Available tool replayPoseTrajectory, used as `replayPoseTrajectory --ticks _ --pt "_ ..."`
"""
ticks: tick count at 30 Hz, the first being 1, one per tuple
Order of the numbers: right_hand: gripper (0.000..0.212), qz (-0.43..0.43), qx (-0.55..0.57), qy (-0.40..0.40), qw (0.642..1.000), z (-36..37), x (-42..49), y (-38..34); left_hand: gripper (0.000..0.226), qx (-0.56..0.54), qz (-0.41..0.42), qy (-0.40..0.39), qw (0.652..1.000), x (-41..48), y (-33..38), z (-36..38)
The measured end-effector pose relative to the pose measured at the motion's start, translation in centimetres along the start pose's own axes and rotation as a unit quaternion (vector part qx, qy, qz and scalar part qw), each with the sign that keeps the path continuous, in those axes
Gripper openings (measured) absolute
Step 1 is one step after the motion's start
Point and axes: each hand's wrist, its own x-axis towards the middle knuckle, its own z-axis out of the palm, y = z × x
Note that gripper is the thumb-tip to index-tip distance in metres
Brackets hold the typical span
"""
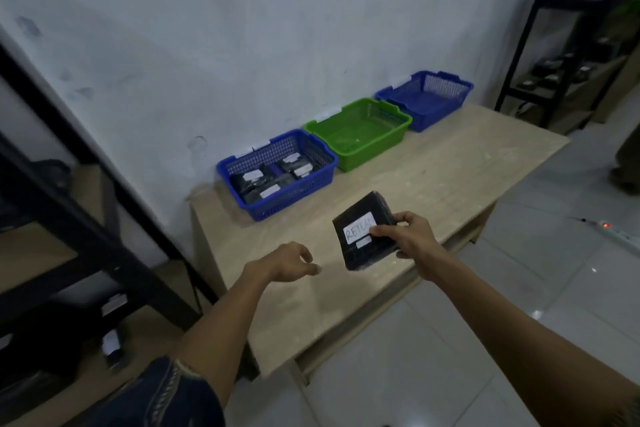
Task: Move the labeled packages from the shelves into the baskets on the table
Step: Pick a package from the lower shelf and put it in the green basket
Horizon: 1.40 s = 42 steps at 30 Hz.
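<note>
One package [363,230] is pinched in the right hand [408,236] above the table [450,166]; the left hand [289,260] hangs loosely spread, holding nothing. Better to read its label first, then choose among three baskets [360,133] at the far side.

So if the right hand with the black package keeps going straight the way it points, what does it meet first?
Most likely the near blue basket, already holding labelled packages. The right hand and its black package point up-left across bare table; nothing stands between. With depth unclear from one view, the line could instead pass toward the green basket.
</note>
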Motion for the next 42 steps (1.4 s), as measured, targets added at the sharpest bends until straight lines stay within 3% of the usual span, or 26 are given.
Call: replayPoseTrajectory --ticks 12,18,24,30,36,42 --pt "0.036 0.014 -0.011 -0.036 0.999 -3.9 19.7 -6.9 0.047 -0.027 -0.013 0.028 0.999 16.3 7.2 -8.0" --pt "0.035 0.019 -0.028 -0.093 0.995 -5.0 30.1 -10.3 0.035 -0.049 -0.064 0.046 0.996 22.6 10.1 -11.5" --pt "0.034 0.03 -0.046 -0.119 0.991 -4.1 39.4 -13.5 0.036 -0.103 -0.084 0.091 0.987 28.4 11.8 -14.9" --pt "0.03 0.036 -0.052 -0.136 0.989 -1.5 47.0 -14.8 0.021 -0.12 -0.094 0.211 0.966 35.5 12.1 -16.4" --pt "0.027 0.067 -0.062 -0.146 0.985 1.2 53.5 -14.3 0.058 -0.091 -0.129 0.289 0.944 40.3 11.3 -15.0" --pt "0.033 0.109 -0.085 -0.175 0.975 5.4 59.2 -11.0 0.066 -0.127 -0.146 0.347 0.918 43.8 9.7 -13.1"
